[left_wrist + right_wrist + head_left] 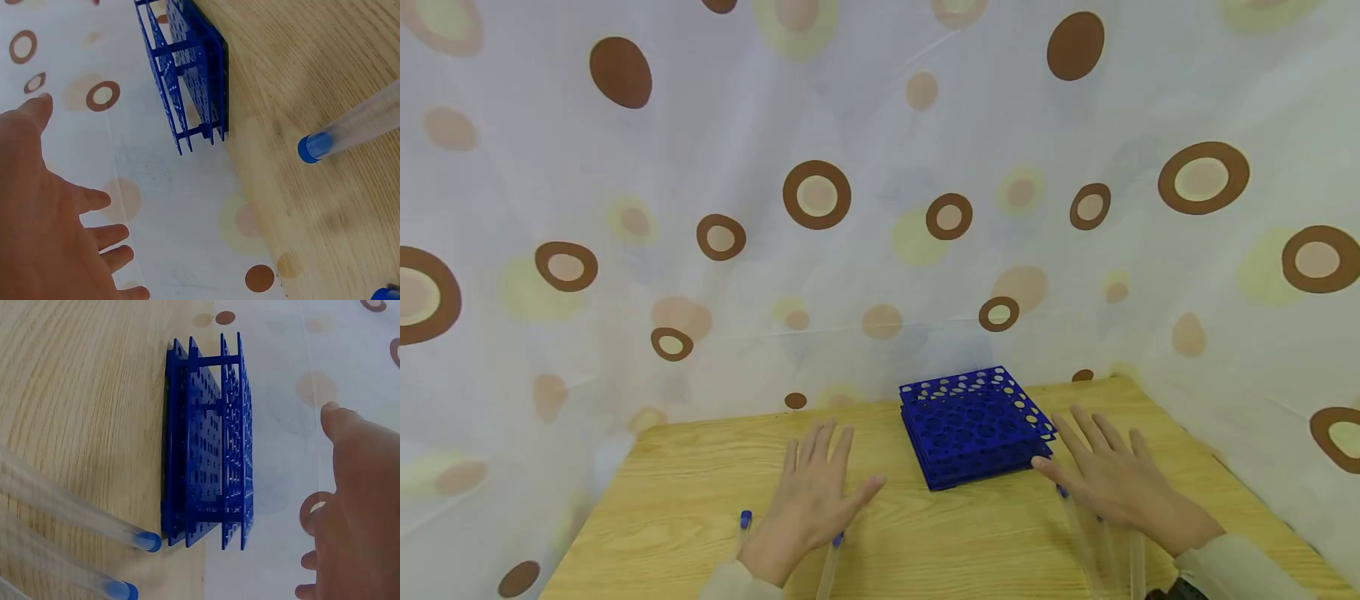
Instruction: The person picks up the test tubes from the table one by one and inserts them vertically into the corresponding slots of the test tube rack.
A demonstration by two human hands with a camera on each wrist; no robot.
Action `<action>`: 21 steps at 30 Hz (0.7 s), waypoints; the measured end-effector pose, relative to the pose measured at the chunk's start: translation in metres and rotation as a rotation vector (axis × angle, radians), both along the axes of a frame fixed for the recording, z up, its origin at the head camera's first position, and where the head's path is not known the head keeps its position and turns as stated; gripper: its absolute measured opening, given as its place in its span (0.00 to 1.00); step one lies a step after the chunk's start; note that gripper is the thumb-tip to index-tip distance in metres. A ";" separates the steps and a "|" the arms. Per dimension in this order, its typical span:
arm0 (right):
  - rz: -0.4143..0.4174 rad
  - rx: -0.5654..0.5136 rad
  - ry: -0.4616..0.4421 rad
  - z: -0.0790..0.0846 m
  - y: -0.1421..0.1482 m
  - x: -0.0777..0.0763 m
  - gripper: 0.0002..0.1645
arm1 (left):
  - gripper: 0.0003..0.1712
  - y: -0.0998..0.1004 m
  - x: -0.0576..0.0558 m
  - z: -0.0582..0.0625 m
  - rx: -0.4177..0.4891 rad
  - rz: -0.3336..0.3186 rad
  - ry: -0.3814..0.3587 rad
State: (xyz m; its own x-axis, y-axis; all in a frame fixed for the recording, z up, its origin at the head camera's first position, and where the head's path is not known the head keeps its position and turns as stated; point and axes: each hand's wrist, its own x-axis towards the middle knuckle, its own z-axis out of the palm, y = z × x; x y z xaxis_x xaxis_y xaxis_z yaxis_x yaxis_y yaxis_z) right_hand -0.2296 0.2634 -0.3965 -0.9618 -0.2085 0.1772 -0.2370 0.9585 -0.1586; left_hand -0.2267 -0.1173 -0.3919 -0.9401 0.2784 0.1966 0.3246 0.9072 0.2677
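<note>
My left hand [811,508] is held palm down above the table, its fingers straight and spread, with nothing in it. Close by are two clear test tubes with blue caps, one left of the wrist [745,525] and another by the thumb side [829,567]. A blue test tube rack [977,425] with rows of round holes stands between the hands, nearer the right one. My right hand [1120,479] hovers likewise, fingers spread, just beside the rack's right edge. Under it lie several more capped tubes [81,506], partly hidden by the hand in the head view.
The light wooden table [700,467] reaches back to a white curtain [880,275] with brown and yellow circles, which also hangs along both sides. A dark band [1180,590] shows at the right wrist.
</note>
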 end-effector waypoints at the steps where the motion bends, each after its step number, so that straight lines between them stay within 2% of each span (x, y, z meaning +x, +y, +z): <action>1: 0.003 -0.013 -0.016 0.000 0.000 -0.003 0.50 | 0.50 0.002 -0.002 0.000 0.016 -0.008 0.001; 8: 0.011 -0.084 -0.082 -0.011 -0.002 -0.026 0.49 | 0.45 0.017 -0.016 -0.005 0.150 -0.075 0.033; 12: -0.003 -0.134 -0.094 -0.016 0.000 -0.044 0.51 | 0.42 0.030 -0.024 -0.007 0.178 -0.071 0.041; 17: -0.024 -0.250 -0.156 -0.019 0.003 -0.062 0.53 | 0.35 0.044 -0.035 -0.010 0.203 -0.051 -0.014; 21: -0.030 -0.312 -0.179 -0.023 0.005 -0.074 0.52 | 0.31 0.055 -0.042 -0.015 0.289 -0.036 -0.086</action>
State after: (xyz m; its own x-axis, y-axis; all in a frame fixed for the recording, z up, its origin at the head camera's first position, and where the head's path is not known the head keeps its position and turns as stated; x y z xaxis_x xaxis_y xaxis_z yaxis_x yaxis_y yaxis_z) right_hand -0.3037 0.2686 -0.4199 -0.9883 -0.1419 0.0559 -0.1512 0.8633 -0.4815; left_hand -0.2690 -0.0625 -0.4067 -0.9471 0.2562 0.1931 0.3206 0.7776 0.5409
